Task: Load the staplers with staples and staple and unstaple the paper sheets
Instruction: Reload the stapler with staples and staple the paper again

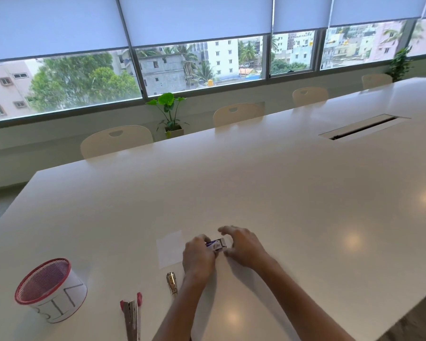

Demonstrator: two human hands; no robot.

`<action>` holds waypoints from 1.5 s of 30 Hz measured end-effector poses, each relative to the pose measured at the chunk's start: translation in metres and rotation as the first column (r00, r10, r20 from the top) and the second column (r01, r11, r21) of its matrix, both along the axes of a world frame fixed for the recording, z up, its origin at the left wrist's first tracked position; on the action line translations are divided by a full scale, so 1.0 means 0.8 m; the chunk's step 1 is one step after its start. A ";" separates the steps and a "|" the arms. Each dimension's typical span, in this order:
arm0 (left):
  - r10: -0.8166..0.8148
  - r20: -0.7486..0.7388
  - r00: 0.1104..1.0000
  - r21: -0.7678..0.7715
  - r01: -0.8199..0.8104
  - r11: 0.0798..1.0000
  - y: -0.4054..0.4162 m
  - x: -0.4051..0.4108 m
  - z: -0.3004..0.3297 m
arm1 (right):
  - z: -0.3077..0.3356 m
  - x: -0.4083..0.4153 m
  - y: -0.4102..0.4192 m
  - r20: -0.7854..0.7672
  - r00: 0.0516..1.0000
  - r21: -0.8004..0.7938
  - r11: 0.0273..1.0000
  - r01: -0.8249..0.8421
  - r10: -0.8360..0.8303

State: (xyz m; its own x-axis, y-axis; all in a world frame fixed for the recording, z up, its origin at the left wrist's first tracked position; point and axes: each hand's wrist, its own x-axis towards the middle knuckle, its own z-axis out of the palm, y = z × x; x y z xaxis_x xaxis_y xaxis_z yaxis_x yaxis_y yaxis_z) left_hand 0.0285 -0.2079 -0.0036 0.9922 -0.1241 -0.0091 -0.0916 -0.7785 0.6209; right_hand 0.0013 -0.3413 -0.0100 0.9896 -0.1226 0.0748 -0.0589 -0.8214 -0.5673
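- At the near edge of the long white table (280,193), both hands meet over a small staple box (216,244), and that's where all the action sits.
- The left hand (198,257) pinches the box's left end, fingers curled round it, thumb side tucked against the purple label.
- The right hand (241,244) hovers at the box's right end, fingers arched and slightly spread; whether the tips actually touch the box, I cannot tell.
- The box's long axis runs left to right between the hands, its pale open-looking end pointing toward the right hand, so the right fingers look best placed to draw staples out.
- Just left of the box lies a paper sheet (170,249), flat on the table.
- Nearer the person, a silver stapler (172,283) lies unattended, long axis running roughly toward and away from the person, close by the left forearm.
- Further left, a red-handled stapler (132,313) lies hinged open, near a red mesh bin (51,290).
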 end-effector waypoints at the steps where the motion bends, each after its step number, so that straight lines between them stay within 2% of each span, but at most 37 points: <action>1: 0.007 -0.014 1.000 -0.021 -0.007 1.000 0.000 0.001 0.000 | -0.001 0.003 0.000 -0.002 1.000 0.017 1.000 -0.014 0.014; 11: 0.023 -0.008 1.000 -0.073 -0.023 0.997 -0.001 0.004 -0.007 | -0.002 0.016 -0.022 0.019 0.999 0.152 0.987 -0.053 0.051; 21: 0.027 -0.003 1.000 -0.110 -0.027 0.994 0.001 0.001 -0.006 | -0.010 0.017 -0.036 0.018 1.000 0.202 0.979 -0.014 0.011; 28: 0.013 -0.005 1.000 -0.118 -0.013 0.993 0.003 0.002 -0.004 | -0.004 0.016 -0.033 0.044 0.998 0.163 0.985 -0.054 0.047; 33: 0.012 -0.024 1.000 -0.128 -0.015 0.992 0.004 0.001 -0.003 | -0.001 0.024 -0.028 0.003 0.999 0.023 0.999 -0.040 0.040; 40: 0.014 -0.027 1.000 -0.146 -0.018 0.989 0.004 -0.002 -0.001 | 0.005 0.036 -0.023 -0.051 0.999 -0.049 0.999 -0.017 0.014; 45: 0.009 -0.014 1.000 -0.140 -0.011 0.990 0.005 -0.002 -0.002 | 0.001 0.036 -0.026 -0.045 0.999 -0.033 0.999 -0.023 0.021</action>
